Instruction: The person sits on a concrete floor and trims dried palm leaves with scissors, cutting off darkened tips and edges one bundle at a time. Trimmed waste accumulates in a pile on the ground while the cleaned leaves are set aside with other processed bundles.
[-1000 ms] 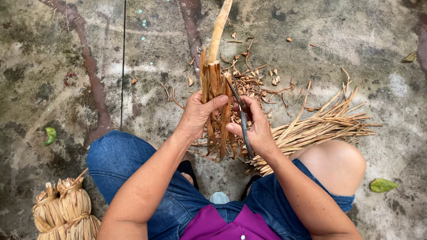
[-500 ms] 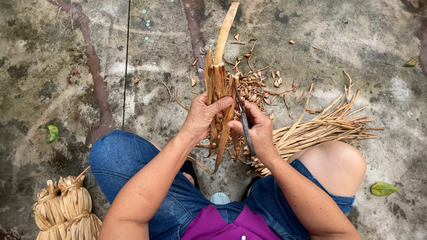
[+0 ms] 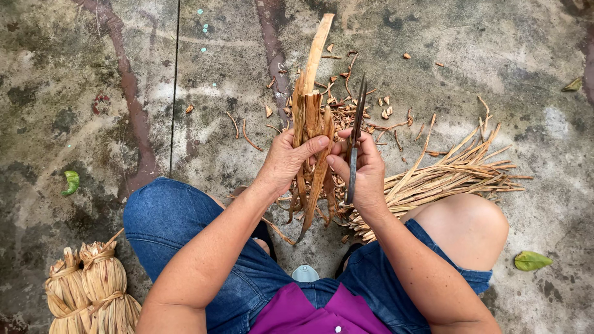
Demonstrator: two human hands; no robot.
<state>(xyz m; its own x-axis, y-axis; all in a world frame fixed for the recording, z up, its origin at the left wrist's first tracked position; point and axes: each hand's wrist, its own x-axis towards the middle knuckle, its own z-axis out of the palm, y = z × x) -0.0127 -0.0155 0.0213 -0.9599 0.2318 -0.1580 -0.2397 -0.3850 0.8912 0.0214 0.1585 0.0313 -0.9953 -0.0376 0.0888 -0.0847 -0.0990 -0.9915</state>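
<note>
My left hand [image 3: 289, 162] grips one split stalk [image 3: 309, 111] upright between my knees; my right hand [image 3: 365, 170] clasps one knife [image 3: 356, 139]. Two leaves [image 3: 531, 260] lie about; the bundles [image 3: 90, 291] are cut off.

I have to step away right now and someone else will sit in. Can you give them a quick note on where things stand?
Left hand: grips the upright bundle of dried stalk pieces.
Right hand: holds the knife, blade pointing away, beside the bundle.
Done: a pile of split strips lies to the right; trimmed scraps litter the concrete floor; tied bundles stand at lower left.
Left: the held stalk is only partly split.
</note>
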